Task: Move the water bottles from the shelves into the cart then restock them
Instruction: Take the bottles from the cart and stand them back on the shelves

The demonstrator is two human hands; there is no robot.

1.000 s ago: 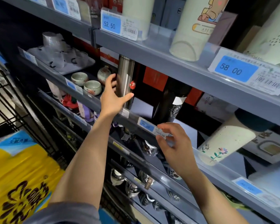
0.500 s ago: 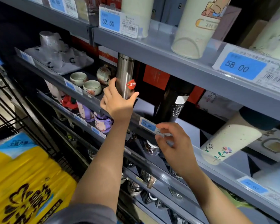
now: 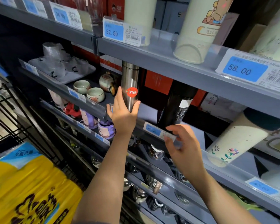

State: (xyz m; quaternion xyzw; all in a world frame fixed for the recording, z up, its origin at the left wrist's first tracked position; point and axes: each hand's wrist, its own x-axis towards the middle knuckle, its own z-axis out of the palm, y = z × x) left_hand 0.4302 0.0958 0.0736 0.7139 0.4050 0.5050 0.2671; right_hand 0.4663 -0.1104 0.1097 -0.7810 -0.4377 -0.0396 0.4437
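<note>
A tall steel bottle with a red 316L sticker stands upright on the middle shelf. My left hand is at its base, thumb on the right side and fingers up its left side. To its right stands a black bottle. Just in front of that one, my right hand pinches the price tag strip on the shelf edge. A cream flowered bottle leans on the same shelf at the right. Other cream bottles stand on the shelf above.
A black wire cart is at the left, with a yellow and blue pack in front of it. Tea cups and a white tray of cups fill the shelf to the left. Lower shelves hold several small shiny items.
My left hand has slid down the steel bottle toward its base, and the bottle has turned its red sticker toward me. My right hand stays on the price tag strip.
</note>
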